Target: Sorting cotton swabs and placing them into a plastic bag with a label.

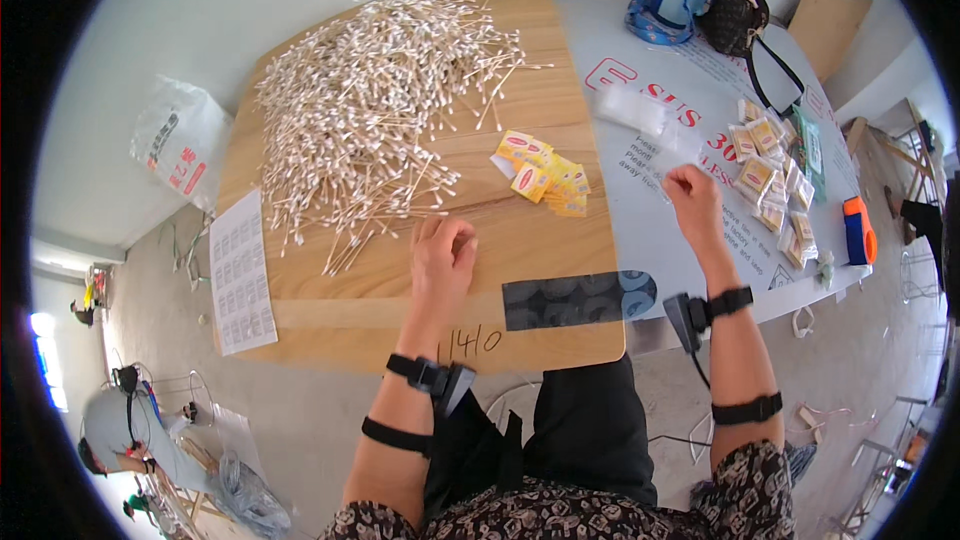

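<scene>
Cotton swabs (370,105) lie heaped on the worktop (500,260) just beyond my left hand (443,243), translucent plastic (632,108) just beyond my right hand (695,198). Both are curled; whether pinching, I cannot tell. The swabs are white-tipped, pale-stemmed.

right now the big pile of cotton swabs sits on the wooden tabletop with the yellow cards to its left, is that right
No: the head view shows the yellow cards to the right of the cotton swabs, which do sit on the wooden tabletop.
</scene>
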{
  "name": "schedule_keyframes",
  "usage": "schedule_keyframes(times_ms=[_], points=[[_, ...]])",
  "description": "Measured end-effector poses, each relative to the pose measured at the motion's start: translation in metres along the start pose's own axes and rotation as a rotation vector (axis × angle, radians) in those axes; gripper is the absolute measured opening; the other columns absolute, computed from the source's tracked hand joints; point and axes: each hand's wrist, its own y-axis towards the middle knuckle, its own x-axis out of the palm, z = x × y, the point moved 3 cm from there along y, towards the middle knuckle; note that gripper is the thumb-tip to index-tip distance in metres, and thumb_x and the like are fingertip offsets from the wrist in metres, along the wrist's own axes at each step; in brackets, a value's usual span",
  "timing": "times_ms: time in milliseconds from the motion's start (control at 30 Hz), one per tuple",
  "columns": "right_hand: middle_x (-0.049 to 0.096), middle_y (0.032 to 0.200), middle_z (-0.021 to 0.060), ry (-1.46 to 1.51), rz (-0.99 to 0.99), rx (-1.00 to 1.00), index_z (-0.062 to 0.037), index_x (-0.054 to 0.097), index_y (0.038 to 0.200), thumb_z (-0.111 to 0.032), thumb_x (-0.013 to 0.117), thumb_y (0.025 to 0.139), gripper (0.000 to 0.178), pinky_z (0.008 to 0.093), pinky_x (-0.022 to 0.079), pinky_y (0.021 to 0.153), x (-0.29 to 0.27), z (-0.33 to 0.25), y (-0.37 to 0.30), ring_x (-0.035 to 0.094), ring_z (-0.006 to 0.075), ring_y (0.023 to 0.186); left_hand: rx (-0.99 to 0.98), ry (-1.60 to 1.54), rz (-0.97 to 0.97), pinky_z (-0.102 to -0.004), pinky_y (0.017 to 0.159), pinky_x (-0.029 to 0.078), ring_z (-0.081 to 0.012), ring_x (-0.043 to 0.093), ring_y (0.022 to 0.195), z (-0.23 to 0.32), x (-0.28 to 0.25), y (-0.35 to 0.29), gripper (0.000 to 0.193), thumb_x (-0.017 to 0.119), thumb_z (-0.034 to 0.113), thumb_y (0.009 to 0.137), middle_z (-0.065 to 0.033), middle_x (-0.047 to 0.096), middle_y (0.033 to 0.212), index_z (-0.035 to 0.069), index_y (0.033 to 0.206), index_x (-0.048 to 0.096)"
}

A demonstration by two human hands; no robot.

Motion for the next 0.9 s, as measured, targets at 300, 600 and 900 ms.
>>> schedule_keyframes(times_ms=[300,600,900], points=[[0.06,0.102,0.0117,-0.383,0.247,0.087,-0.0052,0.067,0.089,-0.016,0.074,0.075,0.02,0.0412,0.046,0.087,0.015,0.046,0.024,0.055,0.0303,0.104,-0.098,-0.146,0.057,-0.0386,0.076,0.047,-0.0281,0.056,0.087,0.005,-0.002,-0.002,0.021,0.07,-0.004,0.07,-0.0075,0.058,0.086,0.005,0.086,0.062],[0.064,0.084,0.0134,-0.291,0.203,-0.065,-0.006,0.068,0.076,-0.018,0.068,0.078,0.012,0.0425,0.049,0.075,0.012,0.056,0.02,0.063,0.0334,0.084,-0.052,-0.101,0.079,-0.0385,0.076,0.047,-0.0274,0.056,0.088,0.001,0.007,0.0,0.018,0.069,-0.003,0.07,-0.0071,0.059,0.087,0.005,0.085,0.063],[0.066,0.075,0.0127,-0.015,0.441,0.009,-0.0022,0.067,0.077,-0.01,0.071,0.073,0.01,0.0362,0.048,0.067,-0.034,0.025,-0.011,0.061,0.0263,0.068,-0.03,-0.132,0.103,-0.0357,0.073,0.048,-0.025,0.057,0.085,-0.003,0.006,-0.002,0.017,0.07,0.0,0.07,-0.0058,0.058,0.084,0.006,0.085,0.064]])
